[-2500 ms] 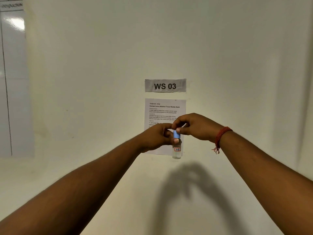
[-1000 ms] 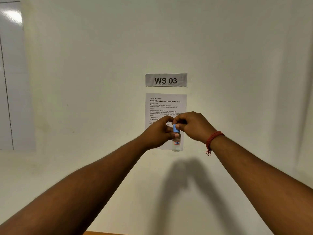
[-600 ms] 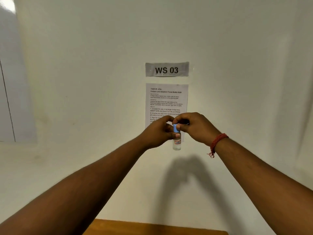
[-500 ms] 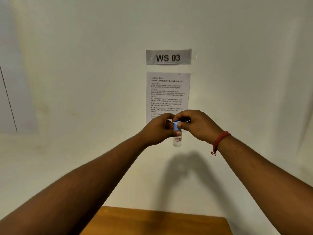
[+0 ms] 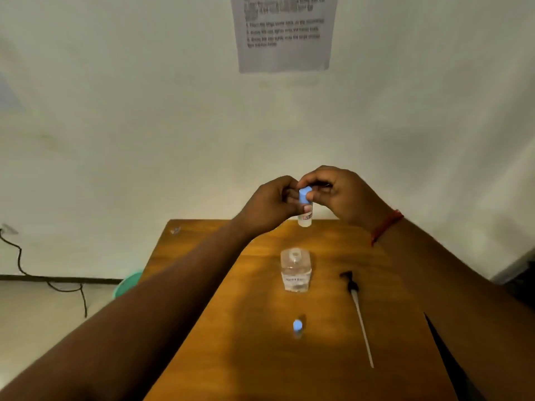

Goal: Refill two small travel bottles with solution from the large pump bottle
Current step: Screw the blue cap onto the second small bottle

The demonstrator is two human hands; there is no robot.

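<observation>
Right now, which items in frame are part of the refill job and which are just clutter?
Job:
- small bottle, blue cap, held up by left hand and right hand
- large bottle, open, on the table
- pump head with tube, lying beside it
- second travel bottle, capped

Lying about:
- green tub
- cable
- wall sheet

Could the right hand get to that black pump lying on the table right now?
Probably yes, once freed. The right hand grips the blue cap of the small bottle held by the left hand. The pump lies in the open on the table, nothing covering it.
</observation>
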